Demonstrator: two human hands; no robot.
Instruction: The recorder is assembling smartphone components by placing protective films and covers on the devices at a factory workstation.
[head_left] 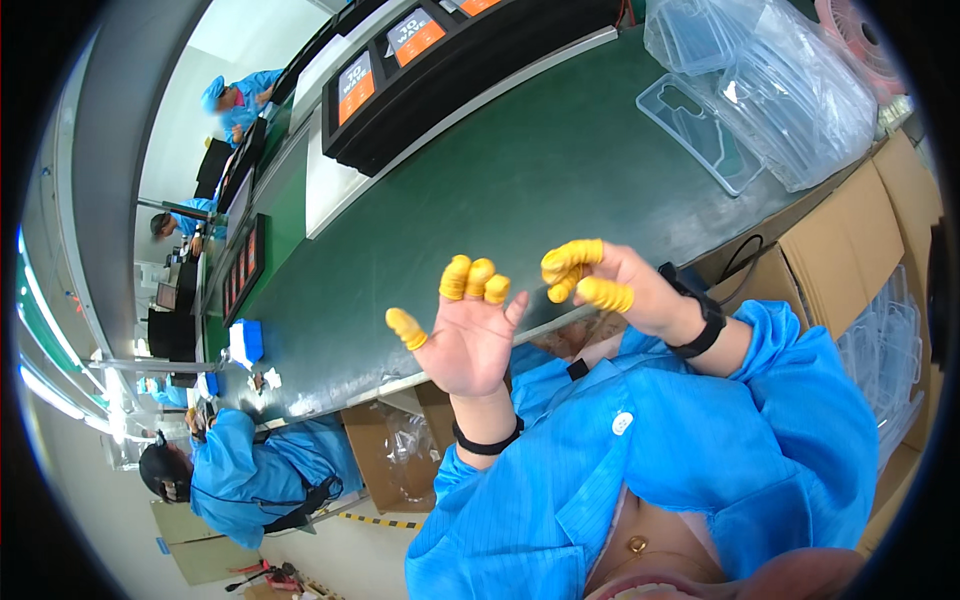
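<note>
My left hand is raised over the near edge of the green work table, palm showing. Its fingers are spread, and nothing is in it. Beside it, my right hand is half curled, thumb apart from the bent fingers, with nothing visible between them. Yellow finger cots cover most of my fingertips, and each wrist wears a black band. Nearest my right hand, at the table's far right, lies a clear phone case with a plastic bag of similar clear cases.
Black trays with orange-and-grey packages stand along the far side. Open cardboard boxes flank me on the right, one holding clear cases. Another carton is at left, near a co-worker in blue. A blue bin sits farther left.
</note>
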